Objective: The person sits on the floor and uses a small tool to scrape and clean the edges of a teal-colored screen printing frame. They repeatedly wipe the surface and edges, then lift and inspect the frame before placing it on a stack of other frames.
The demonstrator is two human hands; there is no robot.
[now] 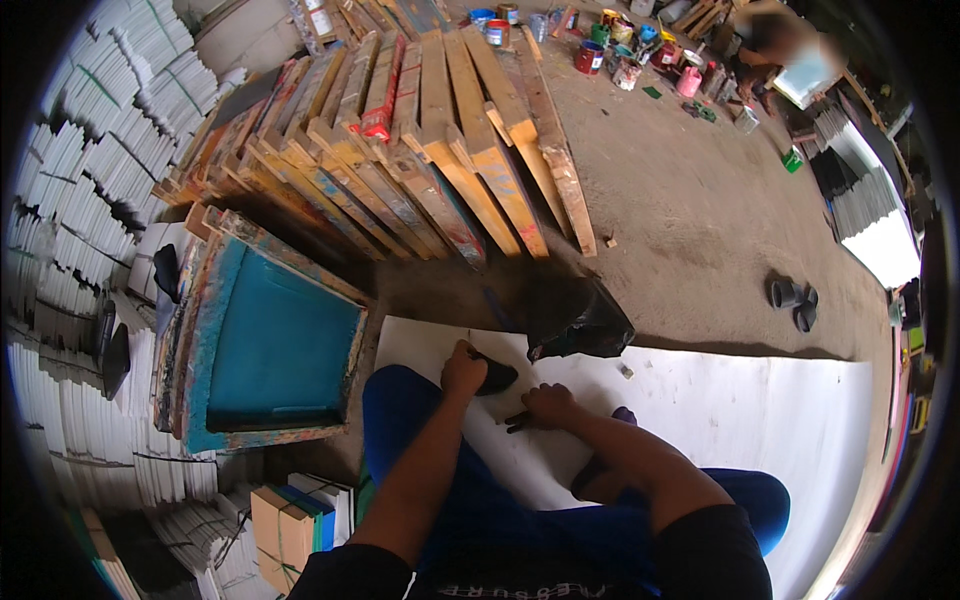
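Note:
I sit over a large white sheet (740, 400) on the floor. My left hand (462, 372) is closed on a dark, rounded, flat piece (496, 372) that looks soft; its kind I cannot make out. To its right, my right hand (550, 405) is closed, and a small black narrow thing (517, 423) sticks out from its fingers, low over the sheet. Just beyond both hands a crumpled black plastic bag (580, 320) lies at the sheet's far edge. A small pale lump (627, 372) rests on the sheet to the right.
Wooden frames (440, 150) lean in a row ahead. A blue-meshed screen frame (285, 335) stands close on my left, beside tall stacks of paper (80, 220). Paint cans (589, 57), black sandals (793, 298) and another person (770, 50) are farther off.

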